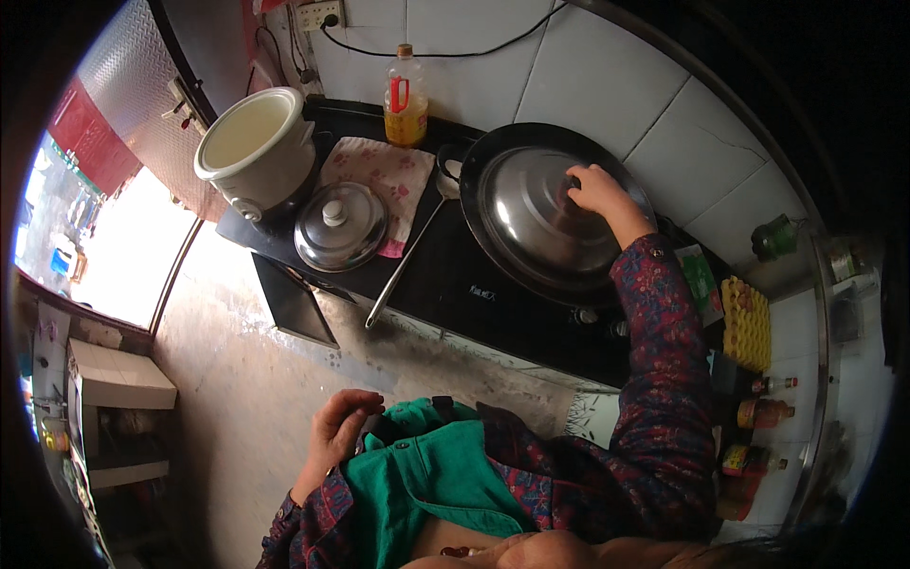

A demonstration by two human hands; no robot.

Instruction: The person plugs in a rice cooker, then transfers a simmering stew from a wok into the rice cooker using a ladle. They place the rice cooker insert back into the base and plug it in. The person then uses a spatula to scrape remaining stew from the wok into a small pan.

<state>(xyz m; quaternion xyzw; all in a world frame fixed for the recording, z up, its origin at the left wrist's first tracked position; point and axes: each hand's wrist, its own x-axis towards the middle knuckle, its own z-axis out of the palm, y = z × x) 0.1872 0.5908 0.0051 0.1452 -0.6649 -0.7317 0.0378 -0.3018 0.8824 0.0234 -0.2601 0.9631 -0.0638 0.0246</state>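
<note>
My right hand (600, 192) reaches across the stove with its fingers closed on the dark knob of a large domed metal lid (521, 223). The lid lies inside the rim of a wide black wok (477, 248), so the wok's contents are hidden. In front of my green apron (408, 474), my left hand (341, 427) is held up with its fingers curled together, and nothing shows in it. A long-handled metal ladle (403, 270) rests left of the wok, its handle sticking out past the counter's front edge.
Left of the ladle are a smaller metal lid (355, 237), a pink-patterned cloth (403, 180), a white slow cooker (248, 166) and an oil bottle (406, 104). Yellow egg trays (747, 324) and several bottles (763, 413) stand to the right. A cable (445, 55) runs along the wall.
</note>
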